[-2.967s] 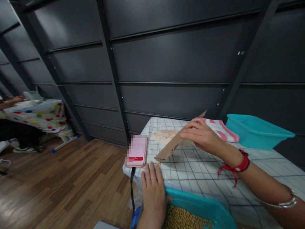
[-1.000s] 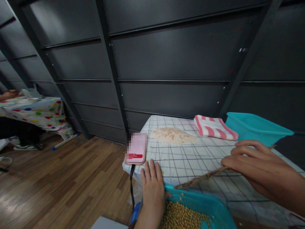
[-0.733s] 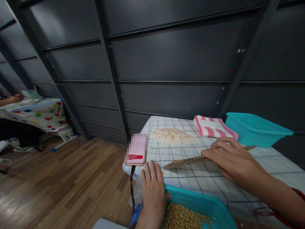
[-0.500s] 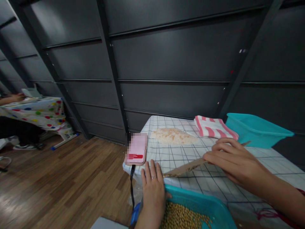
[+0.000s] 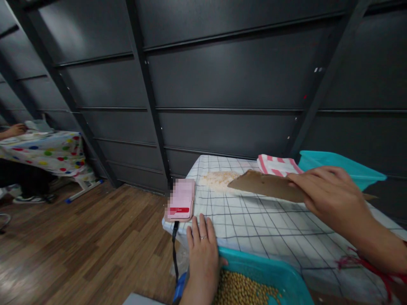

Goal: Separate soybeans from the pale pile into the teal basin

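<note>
My right hand grips a flat piece of brown cardboard and holds it above the checked tablecloth, its tip over a pale heap of husks. My left hand, a ring on one finger, rests with its fingers flat on the tablecloth and its thumb against the rim of a teal basin holding soybeans at the near edge.
A pink phone with a black cable hangs at the table's left corner. A folded pink-striped towel and a second teal basin sit at the back. Far left, another person's arm rests on a polka-dot covered table.
My right hand lifted the cardboard from near the bean basin and swung it back toward the husk heap. My left hand stayed on the basin's rim.
</note>
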The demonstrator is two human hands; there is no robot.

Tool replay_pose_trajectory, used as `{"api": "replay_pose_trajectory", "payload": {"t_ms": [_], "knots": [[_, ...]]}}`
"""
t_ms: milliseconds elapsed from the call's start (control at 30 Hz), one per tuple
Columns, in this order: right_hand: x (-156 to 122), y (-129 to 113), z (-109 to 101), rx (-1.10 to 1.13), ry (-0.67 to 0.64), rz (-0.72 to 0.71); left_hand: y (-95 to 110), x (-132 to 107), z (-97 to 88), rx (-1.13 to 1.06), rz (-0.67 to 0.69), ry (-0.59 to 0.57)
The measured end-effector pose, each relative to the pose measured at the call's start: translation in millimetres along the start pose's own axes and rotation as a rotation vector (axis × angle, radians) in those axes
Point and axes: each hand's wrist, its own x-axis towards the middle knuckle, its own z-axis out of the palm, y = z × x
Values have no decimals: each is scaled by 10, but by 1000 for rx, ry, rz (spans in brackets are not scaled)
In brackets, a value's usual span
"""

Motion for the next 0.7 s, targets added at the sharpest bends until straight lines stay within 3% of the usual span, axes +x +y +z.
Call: {"api": "replay_pose_trajectory", "payload": {"t_ms": [133,367,500,700], "knots": [[127,35,263,-194,-19,2,-3,1,-6,19,6,-1],[316,16,690,-190,-49,-28,-2,1,22,33,8,2],[338,-41,749,-157,-55,-41,1,2,37,31,2,22],[285,-79,648,-110,-25,-67,11,-8,33,39,3,40]]}}
